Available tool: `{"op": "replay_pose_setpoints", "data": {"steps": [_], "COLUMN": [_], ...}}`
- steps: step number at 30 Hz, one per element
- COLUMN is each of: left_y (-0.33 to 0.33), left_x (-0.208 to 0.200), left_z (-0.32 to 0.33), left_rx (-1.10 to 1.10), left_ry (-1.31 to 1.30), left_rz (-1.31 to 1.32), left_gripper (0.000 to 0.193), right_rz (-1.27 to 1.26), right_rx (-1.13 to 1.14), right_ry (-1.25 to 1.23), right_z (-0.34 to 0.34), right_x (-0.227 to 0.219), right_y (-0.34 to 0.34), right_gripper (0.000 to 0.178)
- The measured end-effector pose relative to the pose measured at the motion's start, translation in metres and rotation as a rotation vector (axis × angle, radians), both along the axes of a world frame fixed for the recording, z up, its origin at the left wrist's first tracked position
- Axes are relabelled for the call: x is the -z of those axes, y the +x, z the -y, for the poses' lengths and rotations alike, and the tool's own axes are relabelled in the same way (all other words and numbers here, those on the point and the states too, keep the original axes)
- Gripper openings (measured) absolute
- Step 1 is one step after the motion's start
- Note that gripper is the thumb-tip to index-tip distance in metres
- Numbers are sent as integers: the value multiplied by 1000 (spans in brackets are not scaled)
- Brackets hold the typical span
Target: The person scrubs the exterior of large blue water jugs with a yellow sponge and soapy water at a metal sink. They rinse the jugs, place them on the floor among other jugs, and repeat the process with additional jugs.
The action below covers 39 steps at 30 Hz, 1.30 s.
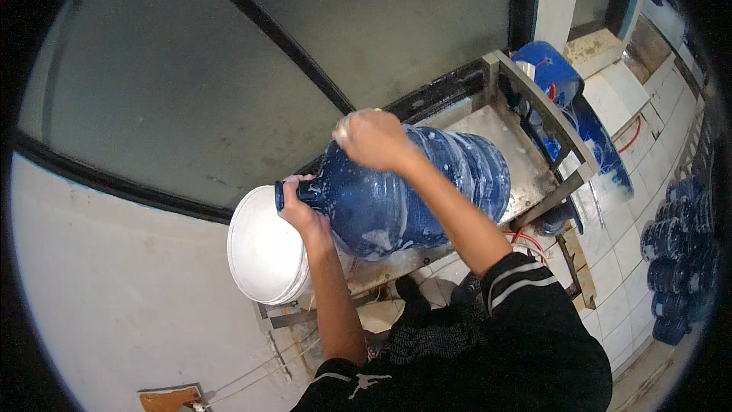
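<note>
A large blue water jug [374,210] lies on its side on a metal stand, its ribbed body streaked with white suds. My left hand [303,210] is wrapped round the jug's neck, at the end by the bucket. On the jug's far upper side, near the shoulder, my right hand [374,139] is closed and wet with foam. A small yellow bit shows at its knuckles, but what it holds is hidden under the fingers. Just left of the jug's mouth is a white bucket [248,248].
The metal stand [526,156] has a raised frame at its right end. Beyond it are a blue tub [610,160] and a red hose [630,136]. Several blue jugs [675,259] are stacked at the far right. A dark-framed glass panel [191,69] runs behind the stand.
</note>
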<state>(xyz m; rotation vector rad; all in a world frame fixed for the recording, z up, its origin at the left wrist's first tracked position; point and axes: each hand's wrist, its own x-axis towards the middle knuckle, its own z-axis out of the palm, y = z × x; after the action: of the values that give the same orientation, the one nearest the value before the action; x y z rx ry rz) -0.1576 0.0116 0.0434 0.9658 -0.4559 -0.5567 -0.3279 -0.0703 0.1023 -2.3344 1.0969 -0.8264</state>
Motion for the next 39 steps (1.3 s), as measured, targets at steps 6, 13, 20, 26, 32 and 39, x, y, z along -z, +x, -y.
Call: {"op": "replay_pose_setpoints", "data": {"steps": [6,13,20,26,32,39], "left_y": [8,6,-15,-6,8,16], "left_x": [-4,1,-14,-17,-3,-5], "left_z": [7,13,20,22,10,8], "left_rx": [-123,-68,-238,-308,-137,-236], "left_ry": [114,23,177,185,99,183], "left_rz": [-65,-72,-2,-126,-84,-121], "left_gripper": [11,6,9,16,13,11], "right_rz": [71,277,-253,396,374,551], "right_rx": [-28,232,-3,318,606,676], "right_ry": [-381,-431,-314,-258,-80,-93], "right_z": [-145,-66,-35,-142,-26,-89], "right_x": [67,35,20,104,137,175], "right_y": [20,15,56,2,-61,-45], "right_gripper": [44,39,28,44,45,48]}}
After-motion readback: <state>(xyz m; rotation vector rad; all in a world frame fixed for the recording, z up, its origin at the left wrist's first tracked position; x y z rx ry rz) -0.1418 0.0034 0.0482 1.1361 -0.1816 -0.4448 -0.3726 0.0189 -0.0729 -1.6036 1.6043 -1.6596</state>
